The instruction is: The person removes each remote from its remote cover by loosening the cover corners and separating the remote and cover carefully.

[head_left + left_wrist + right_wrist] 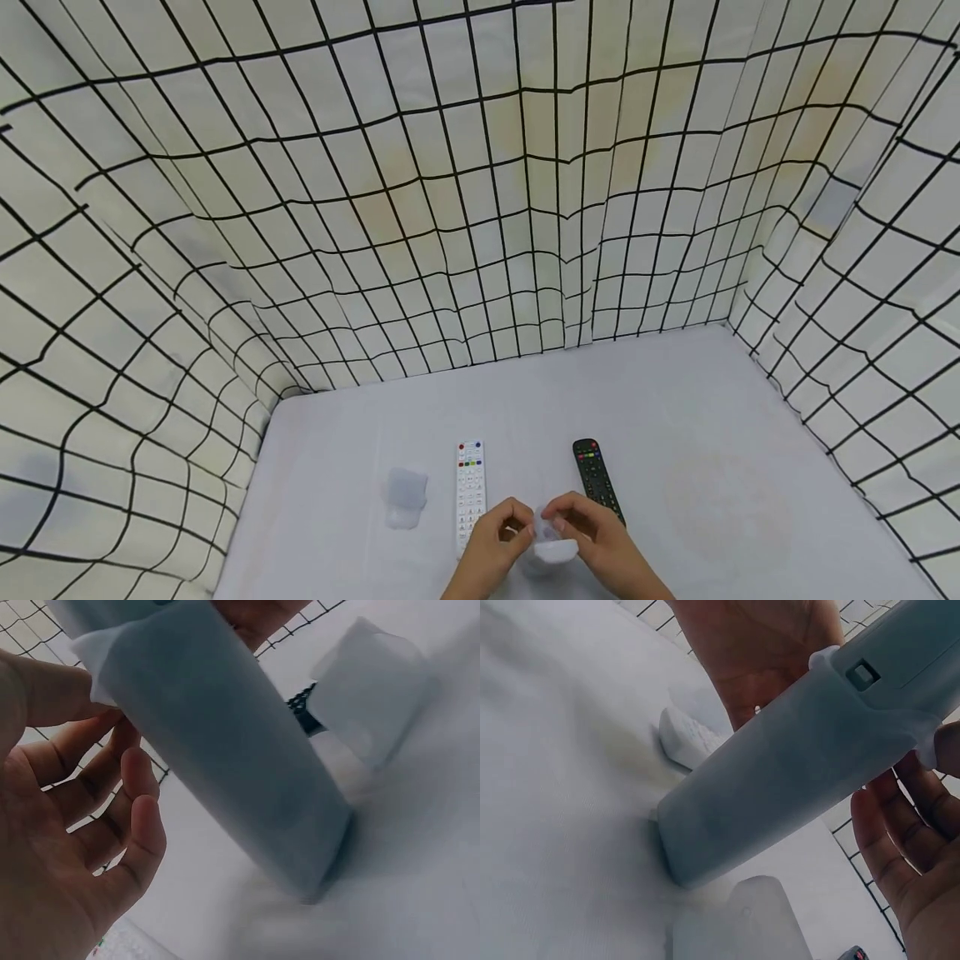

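Observation:
A pale remote control point(907, 660) stands tilted between both hands, its lower part inside a translucent sleeve point(780, 765). On its back, a small latch point(863, 675) shows just above the sleeve's mouth. My left hand point(82, 795) pinches the sleeve's rim between thumb and forefinger, other fingers loosely bent. On the opposite side, my right hand point(596, 537) pinches the rim too. The sleeved end comes down close over the white table. From above, the remote's white end point(555, 551) shows between the hands.
Left of the hands lies a white remote point(470, 483), with a translucent sleeve point(406, 497) farther left. A black remote point(597, 479) is just beyond my right hand. Another pale sleeve point(371, 694) lies near it. Black-gridded white walls point(480, 208) enclose the table point(337, 433).

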The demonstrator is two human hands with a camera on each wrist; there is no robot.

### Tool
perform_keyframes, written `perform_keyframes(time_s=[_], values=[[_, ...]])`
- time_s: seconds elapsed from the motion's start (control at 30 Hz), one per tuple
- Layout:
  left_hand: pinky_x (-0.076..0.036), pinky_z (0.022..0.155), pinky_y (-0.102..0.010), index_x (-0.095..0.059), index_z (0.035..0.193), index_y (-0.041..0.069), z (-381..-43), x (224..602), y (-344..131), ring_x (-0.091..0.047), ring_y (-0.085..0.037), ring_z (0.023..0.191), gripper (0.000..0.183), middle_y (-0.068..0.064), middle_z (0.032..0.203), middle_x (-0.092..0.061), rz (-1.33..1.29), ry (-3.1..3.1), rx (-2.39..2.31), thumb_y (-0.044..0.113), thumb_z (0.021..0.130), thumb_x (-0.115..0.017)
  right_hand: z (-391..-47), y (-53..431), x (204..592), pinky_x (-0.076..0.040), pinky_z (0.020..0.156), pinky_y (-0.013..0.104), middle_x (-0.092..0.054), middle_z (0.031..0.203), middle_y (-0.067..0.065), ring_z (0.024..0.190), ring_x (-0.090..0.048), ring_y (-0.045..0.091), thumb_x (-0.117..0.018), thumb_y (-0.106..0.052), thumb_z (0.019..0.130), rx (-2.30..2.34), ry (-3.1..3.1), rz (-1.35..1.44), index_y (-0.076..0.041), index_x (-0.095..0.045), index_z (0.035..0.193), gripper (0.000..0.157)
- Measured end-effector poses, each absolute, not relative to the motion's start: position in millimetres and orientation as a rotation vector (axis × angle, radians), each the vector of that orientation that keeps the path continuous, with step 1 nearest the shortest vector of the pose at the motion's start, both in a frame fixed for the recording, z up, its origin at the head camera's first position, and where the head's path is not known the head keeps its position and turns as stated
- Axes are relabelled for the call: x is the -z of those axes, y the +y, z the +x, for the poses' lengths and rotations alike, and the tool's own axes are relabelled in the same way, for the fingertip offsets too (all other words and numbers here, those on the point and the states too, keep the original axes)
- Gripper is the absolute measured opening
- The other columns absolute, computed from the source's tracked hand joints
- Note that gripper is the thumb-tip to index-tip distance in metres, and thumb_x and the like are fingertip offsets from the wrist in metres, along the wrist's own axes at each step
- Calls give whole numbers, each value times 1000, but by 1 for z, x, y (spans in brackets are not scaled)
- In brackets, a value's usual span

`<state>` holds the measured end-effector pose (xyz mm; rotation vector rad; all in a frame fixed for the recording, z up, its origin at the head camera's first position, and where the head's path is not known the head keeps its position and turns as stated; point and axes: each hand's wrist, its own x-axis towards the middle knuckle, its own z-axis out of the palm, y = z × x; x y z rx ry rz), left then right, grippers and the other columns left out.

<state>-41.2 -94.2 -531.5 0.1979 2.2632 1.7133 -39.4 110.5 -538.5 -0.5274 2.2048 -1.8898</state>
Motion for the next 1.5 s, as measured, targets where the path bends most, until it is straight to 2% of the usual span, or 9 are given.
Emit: perform_keyframes(time_s=[0.47,0.7,0.93,1.2,1.5], values=[[-45,70,-18,-62,96,8,-38,542,-94,-53,1,80,9,-3,95,-65,218,2361,-1701,15,91,-66,-40,108,543,-51,90,24,-69,111,-2,103,-63,6,-55,-30,100,1805,2273,-498,-21,-63,111,16],[-46,70,-18,-62,94,13,-38,548,-97,-54,1,78,11,-2,92,-65,220,2398,-1678,22,92,-67,-41,105,544,-52,84,22,-71,106,-5,94,-63,6,-58,-33,98,1758,2314,-485,-21,-64,108,17],[-45,70,-18,-62,94,12,-35,553,-101,-53,2,78,9,-1,91,-65,216,2382,-1656,21,93,-65,-40,103,549,-53,80,22,-71,102,-8,92,-63,2,-58,-30,98,1670,2373,-524,-27,-64,107,11],[-44,69,-17,-62,93,9,-31,557,-101,-53,3,80,9,-6,95,-66,264,2381,-1694,17,91,-65,-38,104,553,-53,79,22,-71,103,-9,92,-64,0,-57,-26,99,1602,2430,-593,-26,-63,108,11],[-42,66,-17,-61,92,12,-28,562,-100,-51,3,77,6,3,89,-62,256,2401,-1640,16,90,-66,-33,105,554,-53,79,22,-72,104,-8,96,-64,0,-55,-26,100,1599,2438,-634,-24,-63,108,11]])
